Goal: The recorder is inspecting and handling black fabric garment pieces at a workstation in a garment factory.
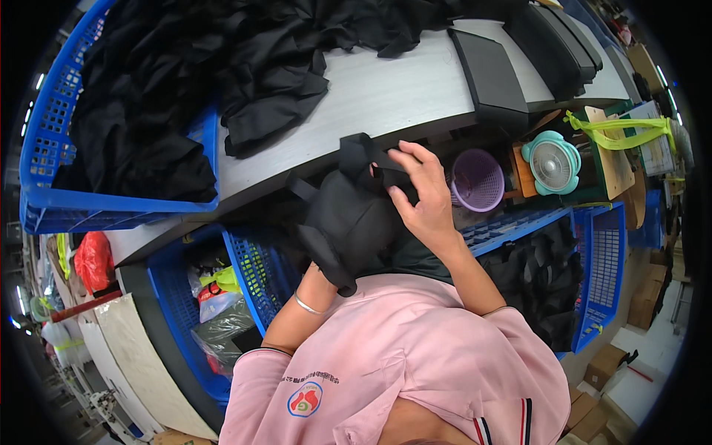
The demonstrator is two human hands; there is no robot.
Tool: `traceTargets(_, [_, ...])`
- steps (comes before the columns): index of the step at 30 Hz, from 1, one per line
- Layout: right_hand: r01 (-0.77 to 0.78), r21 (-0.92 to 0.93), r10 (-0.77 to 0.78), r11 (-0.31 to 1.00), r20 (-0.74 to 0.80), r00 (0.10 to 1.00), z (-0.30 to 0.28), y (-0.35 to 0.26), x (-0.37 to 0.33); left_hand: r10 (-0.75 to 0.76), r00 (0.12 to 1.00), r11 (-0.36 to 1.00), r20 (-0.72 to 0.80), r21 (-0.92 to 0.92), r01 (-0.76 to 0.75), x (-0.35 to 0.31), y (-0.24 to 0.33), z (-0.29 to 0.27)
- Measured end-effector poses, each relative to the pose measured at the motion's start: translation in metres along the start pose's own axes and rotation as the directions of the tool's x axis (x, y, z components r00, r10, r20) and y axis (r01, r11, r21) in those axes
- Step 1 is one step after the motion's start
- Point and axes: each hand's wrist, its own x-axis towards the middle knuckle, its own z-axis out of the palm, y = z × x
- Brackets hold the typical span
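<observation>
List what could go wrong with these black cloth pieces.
The black cloth piece at the right hand is off the table, so it might drop if the grip slips.
Loose black cloth lies close to the table's front edge and could slide off if bumped.
The heaped blue basket might spill if knocked.

Centre: cloth piece point(348, 219), matt black, softly creased. Upper left: openwork crate point(122, 199), blue plastic. Top centre: tabletop point(393, 78), smooth, pale. Left: bag point(94, 261), glossy red plastic. Below centre-left: bangle point(305, 305), shiny metal.
</observation>
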Motion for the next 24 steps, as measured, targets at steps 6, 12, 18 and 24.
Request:
traceTargets(6, [-0.108,0.223,0.006,0.969,0.416,0.909,-0.019,0.012,0.003,0.037,0.995,0.994,0.095,0.098,-0.047,0.002,-0.025,0.013])
traceTargets(12, [-0.1,0.221,-0.002,0.97,0.419,0.908,-0.066,0.022,0.048,-0.258,0.86,0.963,0.441,0.04,0.268,-0.006,-0.107,0.012])
traceTargets(18, [-0.147,0.404,0.113,0.903,0.108,0.988,-0.034,0.072,0.142,-0.555,0.725,-0.04,0.407,-0.884,0.466,0.039,-0.107,0.053])
traceTargets(24, [-0.006,0.259,0.076,0.966,-0.262,0.962,0.019,0.104,0.16,-0.526,0.814,0.334,0.246,-0.82,0.464,0.056,-0.074,0.031])
